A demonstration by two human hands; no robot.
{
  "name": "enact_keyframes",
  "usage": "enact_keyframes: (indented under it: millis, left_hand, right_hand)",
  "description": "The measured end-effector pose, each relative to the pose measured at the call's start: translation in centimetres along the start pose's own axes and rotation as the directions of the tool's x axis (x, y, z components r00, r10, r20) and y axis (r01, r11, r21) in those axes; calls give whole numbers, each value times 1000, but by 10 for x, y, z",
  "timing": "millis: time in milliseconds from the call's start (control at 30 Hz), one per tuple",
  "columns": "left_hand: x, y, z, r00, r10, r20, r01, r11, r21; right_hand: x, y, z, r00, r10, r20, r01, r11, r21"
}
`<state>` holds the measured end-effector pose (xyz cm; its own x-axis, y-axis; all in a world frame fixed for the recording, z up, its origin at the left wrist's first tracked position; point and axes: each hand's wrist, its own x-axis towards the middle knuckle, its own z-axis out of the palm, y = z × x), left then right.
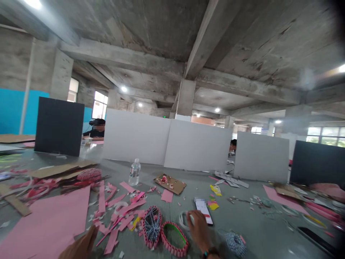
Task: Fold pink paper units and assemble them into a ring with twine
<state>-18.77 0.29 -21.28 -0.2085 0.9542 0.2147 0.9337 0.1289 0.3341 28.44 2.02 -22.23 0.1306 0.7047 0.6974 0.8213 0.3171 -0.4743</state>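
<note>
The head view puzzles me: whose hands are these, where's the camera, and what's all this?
No robot here: these are a person's bare hands, seen from their head-worn camera. The left hand is by a large pink sheet, with nothing visibly held. The right hand is at a white ring; whether it grips it, I can't tell. On the grey table lie pink strips, a smartphone, a yarn bundle, a yarn-webbed pink oval and a green-lined pink oval. A plastic bottle stands behind.

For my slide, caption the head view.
Right hand at a white ring, left hand by a pink sheet.
</note>
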Motion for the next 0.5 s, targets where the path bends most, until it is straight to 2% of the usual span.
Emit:
enact_keyframes:
  millis: [100, 167, 267, 367, 500]
  left_hand:
    - [-3, 1, -1, 998, 46, 46, -47, 999, 13]
    - [-6, 5, -6, 994, 90, 56, -94, 994, 58]
    - [-9, 9, -9, 994, 111, 23, -113, 988, 105]
    - [-6, 6, -3, 991, 136, -15, -134, 986, 100]
    - [-1, 0, 6, 989, 144, -44, -138, 984, 115]
  right_hand:
    - [-7, -27, 12, 999, -33, 36, 32, 999, 41]
    - [-11, -34, 12, 998, -37, 52, 34, 998, 62]
    - [-15, -32, 3, 997, -23, 78, 16, 996, 86]
    - [-15, -29, -5, 995, -15, 101, 4, 994, 110]
    - [-17, -29, -6, 989, -60, 137, 38, 986, 160]
